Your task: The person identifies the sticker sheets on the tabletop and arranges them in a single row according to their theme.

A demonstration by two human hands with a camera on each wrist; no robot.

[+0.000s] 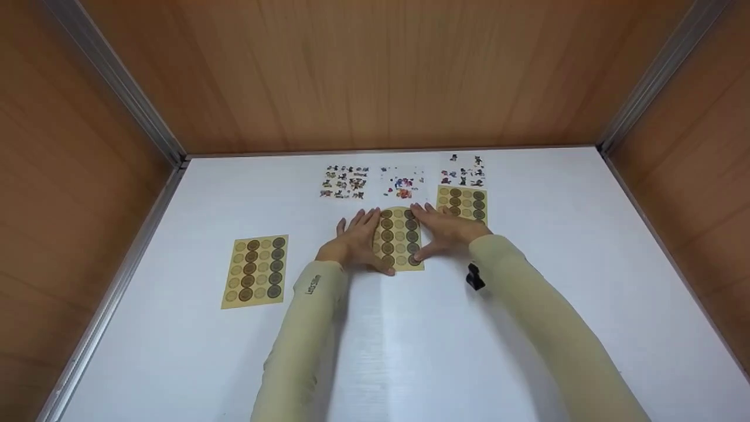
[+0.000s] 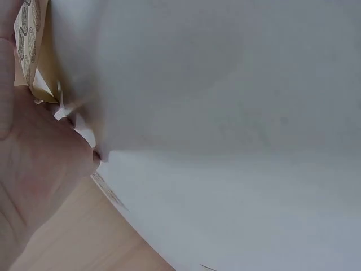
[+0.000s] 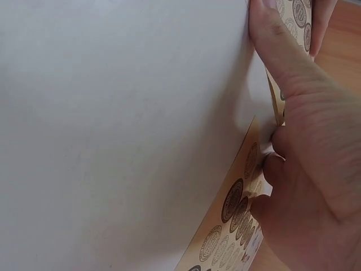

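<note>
A kraft-coloured sheet of round stickers (image 1: 399, 237) lies between the two hands on the white table, its top edge bowed. My left hand (image 1: 354, 241) touches its left side, fingers at the upper edge and thumb at the lower corner. Along the right side rests my right hand (image 1: 445, 228), with fingertips at the upper corner and thumb lower down. In the left wrist view the sheet's edge (image 2: 47, 68) stands raised beside the left hand (image 2: 42, 169). The right wrist view has the right thumb (image 3: 276, 45) lying on the sheet's edge.
A similar sticker sheet (image 1: 255, 271) lies at the left; another (image 1: 479, 205) is partly covered by the right hand. Behind them are several clear sheets of small colourful stickers, including one at the left (image 1: 344, 181). A small black object (image 1: 475, 276) shows beside the right sleeve. Wooden walls enclose the table.
</note>
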